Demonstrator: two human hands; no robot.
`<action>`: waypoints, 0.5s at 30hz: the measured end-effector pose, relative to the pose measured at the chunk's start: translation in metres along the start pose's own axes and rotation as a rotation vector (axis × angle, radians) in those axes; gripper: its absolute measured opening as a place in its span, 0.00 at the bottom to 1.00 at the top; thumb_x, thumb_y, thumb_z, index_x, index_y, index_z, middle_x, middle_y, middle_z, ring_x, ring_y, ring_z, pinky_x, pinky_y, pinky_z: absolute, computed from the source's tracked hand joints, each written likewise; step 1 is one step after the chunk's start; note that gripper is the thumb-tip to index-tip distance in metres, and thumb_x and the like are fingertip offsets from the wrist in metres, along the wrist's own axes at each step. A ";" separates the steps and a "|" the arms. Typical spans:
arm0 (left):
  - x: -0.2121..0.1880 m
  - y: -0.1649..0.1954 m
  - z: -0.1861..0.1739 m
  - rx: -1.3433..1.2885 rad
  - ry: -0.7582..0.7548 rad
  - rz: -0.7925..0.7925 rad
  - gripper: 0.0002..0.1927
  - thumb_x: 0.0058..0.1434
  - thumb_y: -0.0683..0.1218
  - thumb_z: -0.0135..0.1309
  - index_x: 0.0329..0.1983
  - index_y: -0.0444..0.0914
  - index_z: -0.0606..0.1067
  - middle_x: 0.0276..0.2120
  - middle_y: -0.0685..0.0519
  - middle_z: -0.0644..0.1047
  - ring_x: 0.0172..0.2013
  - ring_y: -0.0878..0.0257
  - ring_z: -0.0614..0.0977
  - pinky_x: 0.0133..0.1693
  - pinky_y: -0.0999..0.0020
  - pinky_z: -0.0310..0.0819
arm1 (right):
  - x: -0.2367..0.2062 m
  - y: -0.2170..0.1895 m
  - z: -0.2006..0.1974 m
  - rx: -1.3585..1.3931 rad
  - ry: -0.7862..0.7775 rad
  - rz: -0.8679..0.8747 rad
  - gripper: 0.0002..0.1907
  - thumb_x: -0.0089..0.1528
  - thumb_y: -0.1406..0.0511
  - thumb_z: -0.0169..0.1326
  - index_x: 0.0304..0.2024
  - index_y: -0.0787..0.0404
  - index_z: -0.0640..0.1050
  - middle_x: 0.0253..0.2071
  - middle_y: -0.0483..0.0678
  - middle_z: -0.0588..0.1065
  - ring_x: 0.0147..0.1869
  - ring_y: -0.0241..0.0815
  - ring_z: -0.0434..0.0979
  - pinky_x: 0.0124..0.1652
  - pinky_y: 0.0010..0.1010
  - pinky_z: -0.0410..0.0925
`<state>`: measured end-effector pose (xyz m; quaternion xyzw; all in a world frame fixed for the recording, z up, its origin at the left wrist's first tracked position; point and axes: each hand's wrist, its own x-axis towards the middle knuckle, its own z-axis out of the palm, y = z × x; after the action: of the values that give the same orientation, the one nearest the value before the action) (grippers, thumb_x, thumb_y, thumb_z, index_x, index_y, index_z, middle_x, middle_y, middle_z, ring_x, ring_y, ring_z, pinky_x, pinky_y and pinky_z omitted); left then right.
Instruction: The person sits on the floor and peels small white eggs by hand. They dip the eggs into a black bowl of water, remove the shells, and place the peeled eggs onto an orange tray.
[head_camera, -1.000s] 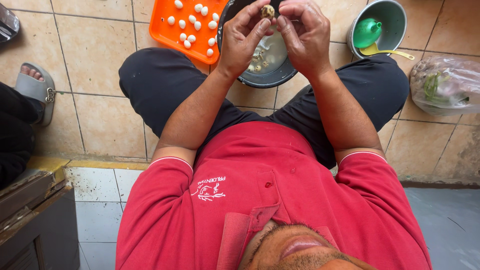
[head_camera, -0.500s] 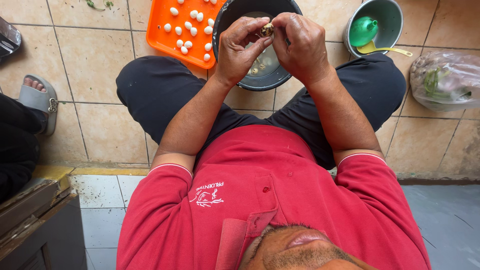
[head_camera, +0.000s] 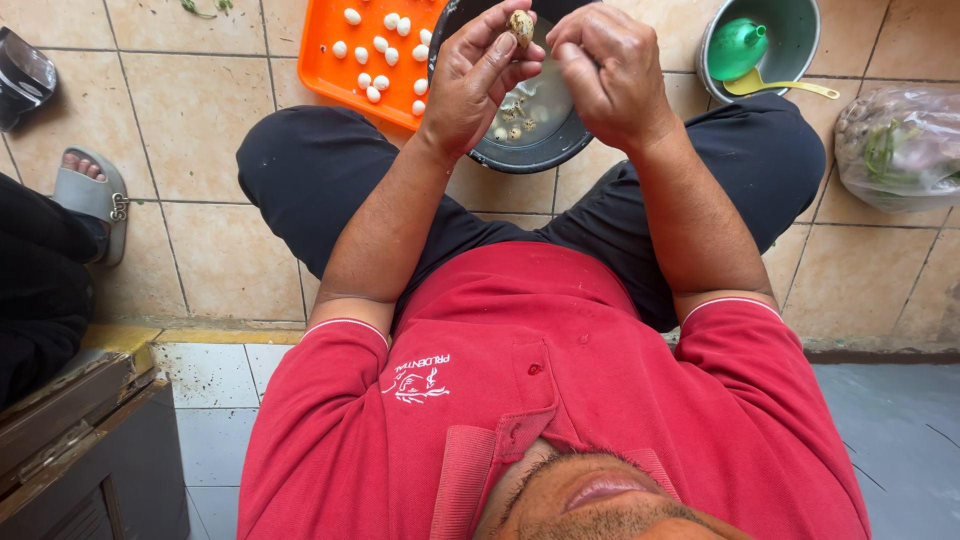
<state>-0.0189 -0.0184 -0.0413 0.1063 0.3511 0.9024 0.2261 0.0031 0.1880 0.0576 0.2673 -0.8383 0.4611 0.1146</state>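
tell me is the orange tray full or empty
Neither: the orange tray holds a loose scatter of peeled white eggs, with bare orange showing around them.

Beige tiled floor (head_camera: 200, 110) in daylight, with a dark wooden cabinet (head_camera: 70, 450) bottom-left.

I sit over a beige tiled floor (head_camera: 200, 110). On it rest an orange tray (head_camera: 330, 60) of peeled white eggs, a dark bowl (head_camera: 520, 155) touching it, a green pail (head_camera: 800, 30) and a clear bag of greens (head_camera: 900, 145) farther right.
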 end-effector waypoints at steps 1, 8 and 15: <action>-0.001 -0.001 0.001 0.014 -0.001 0.001 0.17 0.80 0.40 0.47 0.70 0.33 0.69 0.54 0.49 0.77 0.53 0.62 0.81 0.56 0.67 0.79 | -0.001 -0.001 0.001 -0.003 0.007 0.025 0.07 0.63 0.80 0.55 0.41 0.68 0.75 0.41 0.55 0.78 0.43 0.47 0.81 0.42 0.32 0.73; -0.003 -0.002 0.007 0.399 0.014 0.052 0.16 0.74 0.37 0.57 0.64 0.34 0.73 0.49 0.53 0.79 0.49 0.67 0.83 0.54 0.71 0.81 | -0.002 0.002 0.006 -0.161 0.019 -0.042 0.06 0.68 0.77 0.61 0.46 0.66 0.78 0.41 0.51 0.79 0.44 0.47 0.82 0.44 0.33 0.74; -0.005 -0.004 0.013 0.487 -0.004 0.216 0.16 0.71 0.30 0.61 0.60 0.32 0.75 0.54 0.54 0.74 0.54 0.67 0.81 0.57 0.71 0.80 | -0.006 0.008 0.009 -0.228 0.027 -0.015 0.07 0.67 0.78 0.60 0.44 0.65 0.77 0.38 0.52 0.77 0.41 0.48 0.81 0.40 0.34 0.71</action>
<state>-0.0086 -0.0104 -0.0350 0.1961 0.5439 0.8101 0.0971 0.0041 0.1859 0.0441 0.2529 -0.8816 0.3656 0.1588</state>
